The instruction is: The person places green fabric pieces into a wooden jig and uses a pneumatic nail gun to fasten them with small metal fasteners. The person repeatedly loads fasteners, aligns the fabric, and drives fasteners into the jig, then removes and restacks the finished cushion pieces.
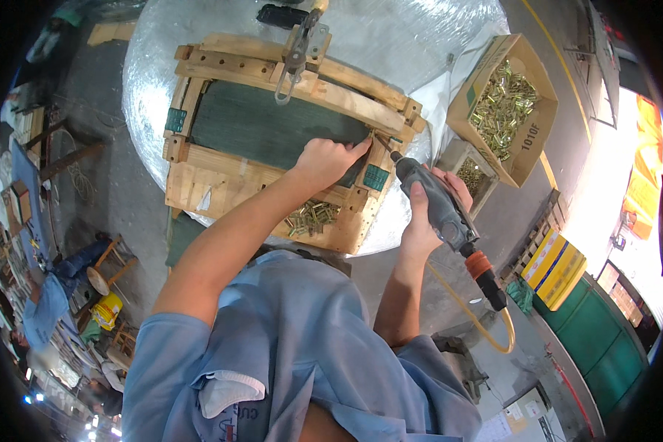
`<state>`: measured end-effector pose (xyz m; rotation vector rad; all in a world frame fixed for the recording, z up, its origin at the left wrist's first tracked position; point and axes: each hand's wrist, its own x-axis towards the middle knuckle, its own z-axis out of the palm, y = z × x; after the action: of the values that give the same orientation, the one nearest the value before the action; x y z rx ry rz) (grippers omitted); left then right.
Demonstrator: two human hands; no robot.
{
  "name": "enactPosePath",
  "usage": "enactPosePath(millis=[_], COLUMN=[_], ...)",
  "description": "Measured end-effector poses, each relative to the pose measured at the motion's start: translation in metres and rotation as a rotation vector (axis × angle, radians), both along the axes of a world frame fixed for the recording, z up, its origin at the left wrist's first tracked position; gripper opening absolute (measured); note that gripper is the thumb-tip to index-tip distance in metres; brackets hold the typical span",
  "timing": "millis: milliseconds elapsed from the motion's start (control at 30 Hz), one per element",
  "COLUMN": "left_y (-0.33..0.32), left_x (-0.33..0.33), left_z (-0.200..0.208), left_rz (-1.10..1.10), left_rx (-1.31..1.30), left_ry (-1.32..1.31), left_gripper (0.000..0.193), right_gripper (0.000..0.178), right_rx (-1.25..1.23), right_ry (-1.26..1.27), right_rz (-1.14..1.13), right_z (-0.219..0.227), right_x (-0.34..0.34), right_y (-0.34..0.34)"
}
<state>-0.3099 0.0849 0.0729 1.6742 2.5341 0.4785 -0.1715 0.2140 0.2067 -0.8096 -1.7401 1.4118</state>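
Observation:
A wooden jig frame [250, 66] surrounds a dark green panel [258, 121]. My left hand [328, 160] reaches over the panel to its right corner. Thumb and index finger are pressed together there, and whatever they hold is too small to make out. My right hand [427, 214] is wrapped round a grey air screwdriver [440, 206] with an orange collar and a yellow hose [457, 287]. Its bit points up-left at that corner, close to my left fingertips. Loose brass-coloured fasteners [313, 217] lie in a recess on the frame's near side.
An open cardboard box [530, 136] full of brass-coloured fasteners stands at the right, beside a smaller tray [470, 175] of similar pieces. A metal toggle clamp [296, 55] rises at the frame's far side. Clear plastic wrap [412, 29] covers the work surface.

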Motion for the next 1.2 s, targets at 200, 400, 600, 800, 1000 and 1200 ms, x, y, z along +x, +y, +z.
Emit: enactPosePath(millis=[200, 400, 600, 800, 1000, 1200], left_y=[0.005, 0.008, 0.009, 0.01, 0.009, 0.01], left_x=[0.002, 0.001, -0.001, -0.002, -0.002, -0.004], left_z=[-0.003, 0.001, 0.004, 0.007, 0.005, 0.008], left_rz=[-0.004, -0.014, -0.028, -0.03, -0.018, -0.026], left_rx=[-0.03, -0.083, -0.168, -0.207, -0.172, -0.2], left_ry=[0.072, 0.04, -0.051, -0.106, -0.112, -0.128], left_gripper=[0.046, 0.044, 0.048, 0.05, 0.05, 0.05], right_gripper=[0.058, 0.057, 0.056, 0.057, 0.058, 0.058], right_rx=[0.012, 0.03, 0.063, 0.047, 0.126, 0.091], right_ry=[-0.032, -0.035, -0.075, -0.088, -0.136, -0.14], right_rz=[-0.008, -0.011, 0.01, -0.008, -0.003, -0.034], right_z=[-0.007, -0.006, -0.004, 0.0, -0.003, -0.003], right_x=[-0.006, -0.015, -0.022, -0.024, -0.021, -0.024], right_y=[-0.001, -0.003, -0.009, -0.013, -0.01, -0.011])
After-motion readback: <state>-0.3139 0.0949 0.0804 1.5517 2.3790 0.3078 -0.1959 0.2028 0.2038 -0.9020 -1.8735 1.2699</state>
